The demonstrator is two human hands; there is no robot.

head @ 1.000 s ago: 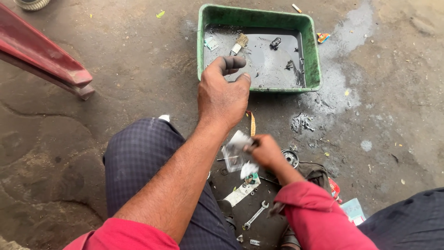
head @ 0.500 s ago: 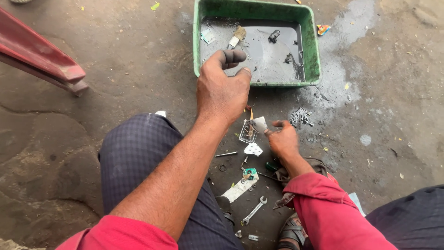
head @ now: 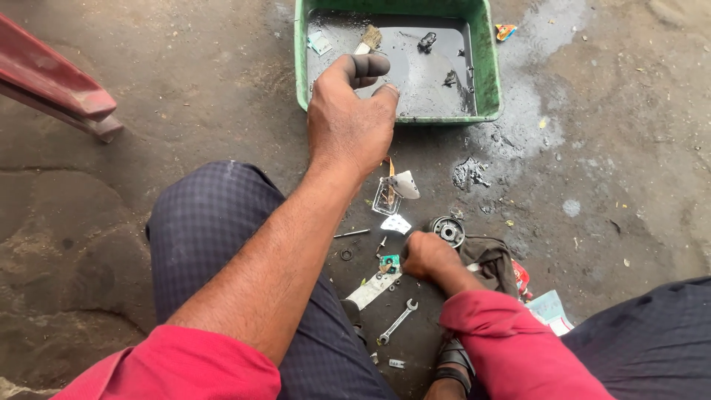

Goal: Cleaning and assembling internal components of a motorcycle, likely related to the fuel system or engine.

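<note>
Down on the oily floor between the knees, the right hand point(head: 429, 255) is curled into a loose fist over a bunch of small parts, knuckles up, so whatever it's pinching is hidden; honestly can't tell if it's holding anything. Just past it sits a round bearing point(head: 448, 230), and a dark rag point(head: 492, 259) lies right beside the wrist. A small wrench point(head: 396, 322) lies nearer the body, its long axis running diagonally, one end toward the hand. The left hand point(head: 352, 118) hangs over the near edge of the green tub point(head: 489, 74), fingers curled, thumb and forefinger closed around something dark and stubby that I can't make out. That tub holds a shallow pool of black oily liquid with a brush point(head: 368, 38) leaning in the far-left corner and a few dark metal bits too grimy to identify. Between tub and right hand there's a small clear plastic packet point(head: 389, 196) and a white scrap. Off to the left, a red metal bar point(head: 55, 92) is cut off by the frame.
</note>
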